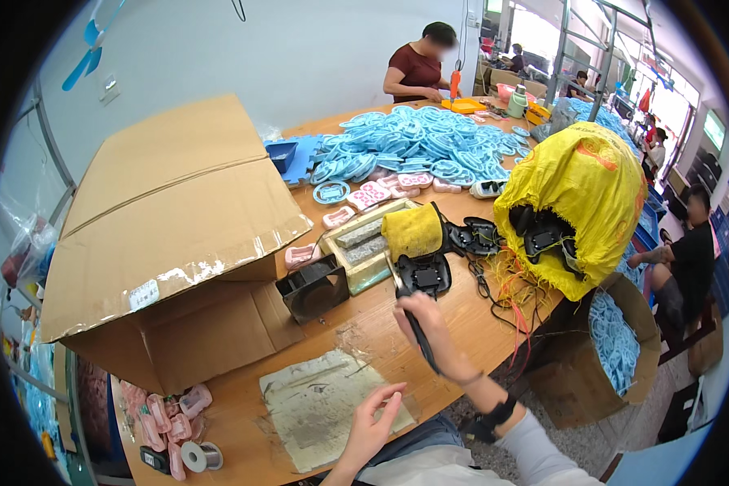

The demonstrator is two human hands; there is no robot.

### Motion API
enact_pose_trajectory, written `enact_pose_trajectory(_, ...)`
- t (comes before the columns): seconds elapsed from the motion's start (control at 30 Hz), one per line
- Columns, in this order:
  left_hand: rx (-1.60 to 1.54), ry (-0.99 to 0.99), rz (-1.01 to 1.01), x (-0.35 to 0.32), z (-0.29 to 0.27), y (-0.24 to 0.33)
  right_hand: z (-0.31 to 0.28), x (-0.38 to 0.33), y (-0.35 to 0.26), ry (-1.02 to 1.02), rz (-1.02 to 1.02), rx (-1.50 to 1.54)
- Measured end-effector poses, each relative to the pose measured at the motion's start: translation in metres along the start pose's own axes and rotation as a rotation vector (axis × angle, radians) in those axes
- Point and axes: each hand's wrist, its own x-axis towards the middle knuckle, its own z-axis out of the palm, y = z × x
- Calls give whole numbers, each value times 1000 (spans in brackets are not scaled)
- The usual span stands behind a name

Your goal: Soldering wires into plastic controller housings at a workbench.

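Head view, right hand [441, 330]: your fingers are closed round a black-handled tool [420, 338], its slim end pointing away from you.
Tool's tip: it reaches the near edge of a yellow cloth [411, 232], just left of a black shell [426, 277]; whether it touches either, you cannot tell from here.
Left hand [371, 428]: your fingers are loosely spread and slightly bent, with nothing visible in them, by the near right part of a stained pale mat [304, 409].
Black shells: the nearest lies just beyond your right fingers; a second shell [478, 234] is farther off and to the right, and more show in the mouth of a yellow sack [591, 174] beyond it.
Wooden-framed tray [370, 281]: ahead and left of your right fingers, grey blocks inside, the cloth at its right end.
Black fan [314, 289]: left of your right fingers, near the tray.
Loose wires [517, 283]: to the right of your right fingers, below the sack.
Solder-like spool [202, 457]: well left of your left fingers, beside pink cases [164, 417].
Blue rings [421, 146]: heaped on the table [470, 320], well beyond both hands.
Progress on the shells: work seems under way, with the tool gripped; several shells probably remain, but nothing shows which are finished.
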Motion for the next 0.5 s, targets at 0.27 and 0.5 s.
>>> enact_pose_trajectory(0.27,172,-83,-52,-26,-34,-6,37,48,55,-196,-236,-285)
enact_pose_trajectory(0.5,251,-119,-117,-32,-47,10,46,39,67,-418,-300,-465)
